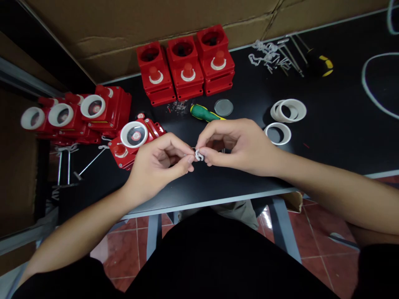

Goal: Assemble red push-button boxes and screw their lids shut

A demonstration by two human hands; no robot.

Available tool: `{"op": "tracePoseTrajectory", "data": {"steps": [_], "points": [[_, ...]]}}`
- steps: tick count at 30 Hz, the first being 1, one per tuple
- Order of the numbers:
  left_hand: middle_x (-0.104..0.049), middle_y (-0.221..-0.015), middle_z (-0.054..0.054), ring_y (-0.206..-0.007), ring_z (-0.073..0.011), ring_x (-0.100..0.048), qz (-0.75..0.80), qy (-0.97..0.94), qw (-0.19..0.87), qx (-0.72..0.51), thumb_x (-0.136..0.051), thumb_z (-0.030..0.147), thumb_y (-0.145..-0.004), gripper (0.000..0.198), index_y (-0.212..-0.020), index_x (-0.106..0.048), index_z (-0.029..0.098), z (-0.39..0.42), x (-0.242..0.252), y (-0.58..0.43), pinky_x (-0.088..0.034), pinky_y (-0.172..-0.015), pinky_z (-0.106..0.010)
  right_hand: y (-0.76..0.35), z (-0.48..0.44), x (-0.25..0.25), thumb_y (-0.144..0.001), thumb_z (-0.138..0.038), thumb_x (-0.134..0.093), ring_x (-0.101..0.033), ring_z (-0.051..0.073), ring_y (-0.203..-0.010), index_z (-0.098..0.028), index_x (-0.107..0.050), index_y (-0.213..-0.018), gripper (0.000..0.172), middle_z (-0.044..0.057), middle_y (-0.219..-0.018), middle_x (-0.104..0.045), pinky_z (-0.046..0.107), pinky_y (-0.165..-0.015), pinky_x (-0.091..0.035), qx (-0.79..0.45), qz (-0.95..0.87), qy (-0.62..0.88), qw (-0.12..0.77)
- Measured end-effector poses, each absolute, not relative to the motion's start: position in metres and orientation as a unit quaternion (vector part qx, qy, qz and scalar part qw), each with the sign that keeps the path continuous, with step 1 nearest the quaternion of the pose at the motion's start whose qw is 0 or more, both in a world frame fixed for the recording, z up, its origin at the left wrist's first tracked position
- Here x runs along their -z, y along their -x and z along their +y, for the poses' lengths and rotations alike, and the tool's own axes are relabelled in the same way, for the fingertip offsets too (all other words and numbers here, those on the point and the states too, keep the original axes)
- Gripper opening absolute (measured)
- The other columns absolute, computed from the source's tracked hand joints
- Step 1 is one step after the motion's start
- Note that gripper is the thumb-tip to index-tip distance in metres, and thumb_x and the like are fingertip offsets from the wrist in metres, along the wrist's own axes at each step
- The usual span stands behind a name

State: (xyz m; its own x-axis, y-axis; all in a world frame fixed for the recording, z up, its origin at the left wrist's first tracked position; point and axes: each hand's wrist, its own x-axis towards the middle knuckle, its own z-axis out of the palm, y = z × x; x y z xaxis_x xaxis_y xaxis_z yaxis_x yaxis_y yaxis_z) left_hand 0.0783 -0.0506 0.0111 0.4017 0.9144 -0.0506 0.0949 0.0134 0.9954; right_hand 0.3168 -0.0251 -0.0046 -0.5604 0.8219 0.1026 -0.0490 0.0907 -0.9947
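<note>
My left hand (163, 162) and my right hand (235, 147) meet above the table's near part, both closed in a pinch. Between their fingertips is a small, bunched white piece (199, 155) that looks like a short plastic chain. A thin bit of metal shows beside it, mostly hidden by my fingers. Just beyond my left hand lies a red box (120, 150) with a white ring (134, 134) around its round window. Behind my right hand are a green and yellow screwdriver handle (202, 112) and a clear round disc (223, 107).
Three red boxes (187, 74) with round openings stand at the back; more red boxes (116, 106) stand at left. Small metal hammers (90, 162) lie at the left edge. Loose white rings (292, 110) sit at right, below white chains (260, 52) and metal rods (289, 56).
</note>
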Motion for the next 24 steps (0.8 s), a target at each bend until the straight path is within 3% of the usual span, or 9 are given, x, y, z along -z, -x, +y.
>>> {"op": "tracePoseTrajectory", "data": {"steps": [7, 12, 16, 20, 24], "points": [[-0.084, -0.094, -0.005, -0.075, -0.0141, -0.079, 0.428, -0.604, 0.578, -0.344, -0.094, 0.03, -0.092, 0.028, -0.087, -0.069, 0.019, -0.05, -0.01, -0.077, -0.069, -0.076, -0.027, -0.319, -0.025, 0.003, -0.094, -0.025, -0.084, -0.07, 0.008, -0.076, -0.016, -0.072, -0.092, 0.016, 0.002, -0.09, -0.076, 0.02, -0.067, -0.057, -0.512, -0.681, 0.339, 0.4], [-0.085, -0.088, -0.002, -0.07, -0.0147, -0.081, 0.444, -0.58, 0.617, -0.294, -0.09, 0.02, -0.092, 0.021, -0.111, -0.08, 0.018, -0.051, -0.014, -0.077, -0.069, -0.071, -0.024, -0.322, -0.025, 0.004, -0.096, -0.019, -0.076, -0.067, 0.009, -0.078, -0.018, -0.07, -0.092, 0.007, 0.002, -0.092, -0.074, 0.021, -0.063, -0.055, -0.375, -0.746, 0.328, 0.441], [-0.087, -0.089, -0.006, -0.073, -0.017, -0.082, 0.437, -0.588, 0.625, -0.27, -0.084, 0.024, -0.097, 0.007, -0.101, -0.085, 0.017, -0.051, -0.013, -0.079, -0.07, -0.069, -0.026, -0.326, -0.022, 0.006, -0.097, -0.014, -0.072, -0.068, 0.011, -0.079, -0.02, -0.071, -0.096, 0.007, 0.001, -0.092, -0.074, 0.026, -0.066, -0.056, -0.229, -0.811, 0.28, 0.459], [-0.086, -0.086, -0.006, -0.071, -0.0165, -0.081, 0.437, -0.601, 0.618, -0.255, -0.085, 0.028, -0.099, 0.012, -0.096, -0.084, 0.017, -0.049, -0.013, -0.077, -0.071, -0.068, -0.025, -0.333, -0.016, 0.004, -0.098, -0.007, -0.069, -0.069, 0.014, -0.082, -0.022, -0.068, -0.101, 0.016, 0.001, -0.094, -0.074, 0.029, -0.073, -0.058, -0.052, -0.864, 0.24, 0.44], [-0.083, -0.08, -0.004, -0.065, -0.0135, -0.078, 0.427, -0.619, 0.608, -0.255, -0.081, 0.027, -0.102, 0.015, -0.09, -0.082, 0.017, -0.048, -0.017, -0.075, -0.068, -0.064, -0.021, -0.339, -0.012, 0.005, -0.1, -0.01, -0.066, -0.07, 0.016, -0.085, -0.023, -0.068, -0.101, 0.013, 0.002, -0.096, -0.074, 0.031, -0.074, -0.058, 0.023, -0.878, 0.276, 0.39]]}}
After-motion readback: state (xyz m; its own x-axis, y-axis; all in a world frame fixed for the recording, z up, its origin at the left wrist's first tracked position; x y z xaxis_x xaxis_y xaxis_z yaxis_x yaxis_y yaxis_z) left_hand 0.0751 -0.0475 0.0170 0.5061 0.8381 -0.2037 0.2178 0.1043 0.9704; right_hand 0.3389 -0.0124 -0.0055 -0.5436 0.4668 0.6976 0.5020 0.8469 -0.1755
